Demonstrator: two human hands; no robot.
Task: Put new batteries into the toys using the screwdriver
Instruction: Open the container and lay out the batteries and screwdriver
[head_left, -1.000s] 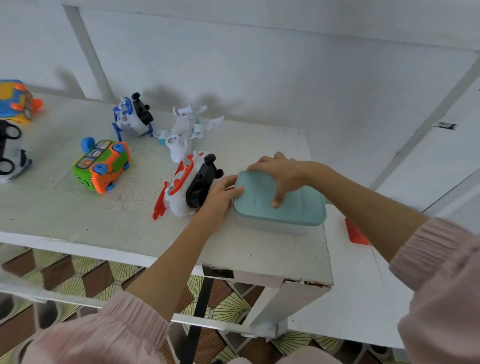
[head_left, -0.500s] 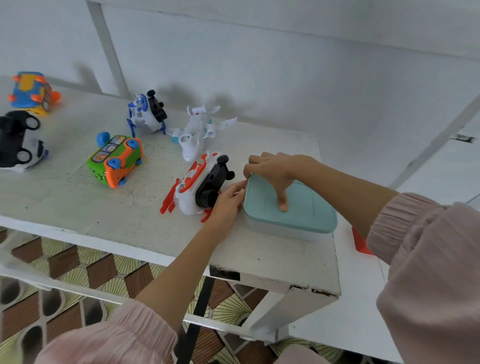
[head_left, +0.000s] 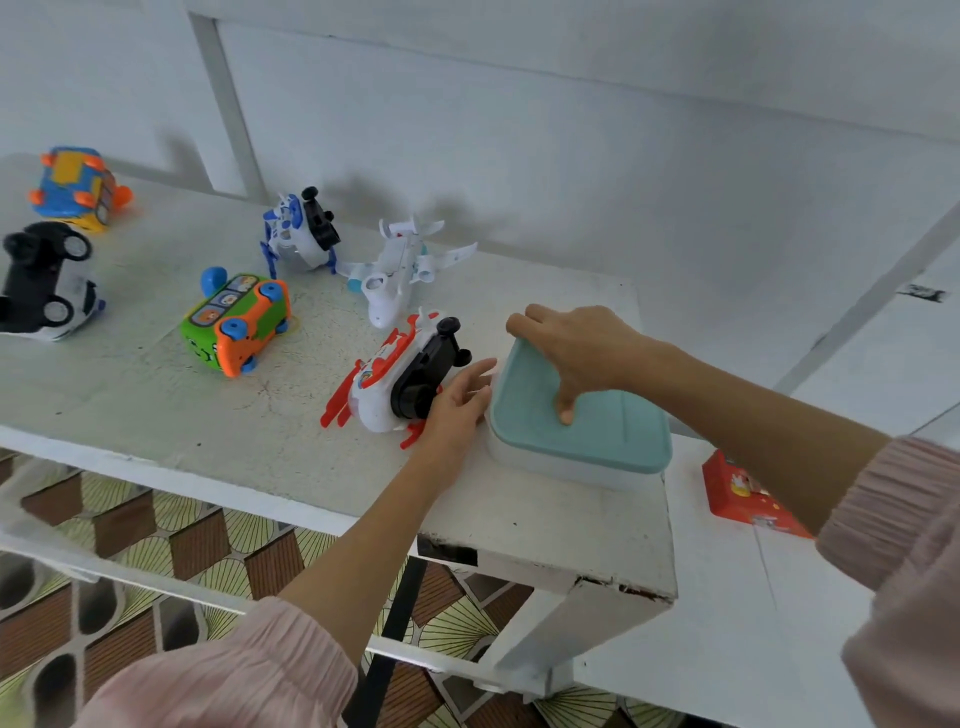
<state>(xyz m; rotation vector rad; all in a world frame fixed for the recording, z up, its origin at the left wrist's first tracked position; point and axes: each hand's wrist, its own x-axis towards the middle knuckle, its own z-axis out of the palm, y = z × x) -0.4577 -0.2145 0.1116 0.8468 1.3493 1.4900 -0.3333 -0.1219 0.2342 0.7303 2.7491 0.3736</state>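
Both hands on the box (head_left: 597, 441), lid on.
Our right hand (head_left: 582, 348) grips the lid's far edge, thumb pressing on top; left hand (head_left: 457, 410) touches its left side, fingers straight. Red toy (head_left: 400, 379) just beside.

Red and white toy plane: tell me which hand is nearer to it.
Left. The left hand lies right against the red and white toy plane; the right hand rests farther off on the teal lid.

No legible text — toys, box alike.
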